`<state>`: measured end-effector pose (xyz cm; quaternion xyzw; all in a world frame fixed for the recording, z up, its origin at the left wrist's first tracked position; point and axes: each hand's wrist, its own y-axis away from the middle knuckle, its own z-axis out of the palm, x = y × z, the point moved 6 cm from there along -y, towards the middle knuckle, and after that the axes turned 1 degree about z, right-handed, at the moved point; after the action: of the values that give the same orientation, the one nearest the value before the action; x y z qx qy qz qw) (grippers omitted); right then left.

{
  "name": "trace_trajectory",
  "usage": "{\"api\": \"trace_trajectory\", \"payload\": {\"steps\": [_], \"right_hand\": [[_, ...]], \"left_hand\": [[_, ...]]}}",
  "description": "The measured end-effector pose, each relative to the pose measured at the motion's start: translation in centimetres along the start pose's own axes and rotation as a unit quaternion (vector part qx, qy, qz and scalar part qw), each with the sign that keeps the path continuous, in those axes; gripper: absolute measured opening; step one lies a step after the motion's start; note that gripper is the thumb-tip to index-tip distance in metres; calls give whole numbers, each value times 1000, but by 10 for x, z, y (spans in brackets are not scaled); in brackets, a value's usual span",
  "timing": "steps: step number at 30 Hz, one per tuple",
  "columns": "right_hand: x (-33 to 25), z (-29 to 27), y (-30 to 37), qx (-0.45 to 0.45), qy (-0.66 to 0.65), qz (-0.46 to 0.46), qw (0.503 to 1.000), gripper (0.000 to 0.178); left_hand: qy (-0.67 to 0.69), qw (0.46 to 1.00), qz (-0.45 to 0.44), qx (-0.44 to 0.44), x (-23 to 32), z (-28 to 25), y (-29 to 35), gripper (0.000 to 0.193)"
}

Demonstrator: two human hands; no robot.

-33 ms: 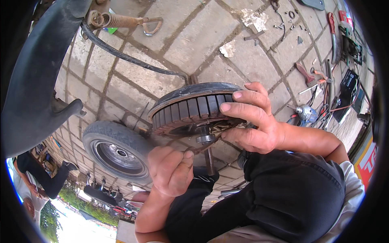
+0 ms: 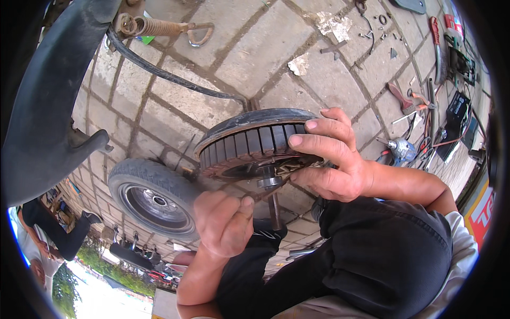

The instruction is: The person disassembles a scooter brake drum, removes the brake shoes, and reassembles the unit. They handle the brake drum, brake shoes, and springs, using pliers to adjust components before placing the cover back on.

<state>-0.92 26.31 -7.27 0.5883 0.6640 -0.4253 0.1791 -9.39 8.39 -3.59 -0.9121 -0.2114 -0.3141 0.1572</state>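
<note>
A round hub motor stator (image 2: 255, 139) stands tilted before me, dark segmented teeth around its rim and a disc-shaped cover on its far side. Its steel axle (image 2: 274, 210) points down toward me, with a bright ring-shaped bearing (image 2: 270, 181) on it. My right hand (image 2: 337, 157) grips the stator's right edge, two fingers over the teeth and others by the windings. My left hand (image 2: 226, 220) is closed in a pinch on a thin reddish-brown wire (image 2: 261, 195), which runs to the right hand's fingertips near the bearing. Its exact kind is hard to see.
A tyred wheel (image 2: 154, 199) lies left of the stator. A black cable (image 2: 175, 80) runs from a coil spring (image 2: 159, 26) area to the stator. At right lie a blue power tool (image 2: 402, 150), pliers (image 2: 419, 99) and a red-handled tool (image 2: 435, 40). Another person (image 2: 40, 239) sits far left.
</note>
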Motion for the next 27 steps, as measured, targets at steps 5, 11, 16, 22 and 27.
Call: {"api": "trace_trajectory", "payload": {"steps": [5, 11, 16, 22, 27], "right_hand": [[3, 1, -5, 22, 17, 7, 1000, 20], [6, 6, -8, 56, 21, -6, 998, 19], [5, 9, -10, 81, 2, -29, 996, 24], [4, 9, -11, 92, -8, -28, 995, 31], [3, 10, -11, 111, 1, -17, 994, 34]], "left_hand": [[8, 999, -33, 24, -14, 1, -13, 24], [-79, 996, -44, -9, -18, 5, -22, 29], [-22, 994, -101, 29, -24, 6, -20, 24], [4, 984, -175, 41, -32, 8, -23, 18], [133, 954, -260, 58, -43, 13, -18, 25]]}}
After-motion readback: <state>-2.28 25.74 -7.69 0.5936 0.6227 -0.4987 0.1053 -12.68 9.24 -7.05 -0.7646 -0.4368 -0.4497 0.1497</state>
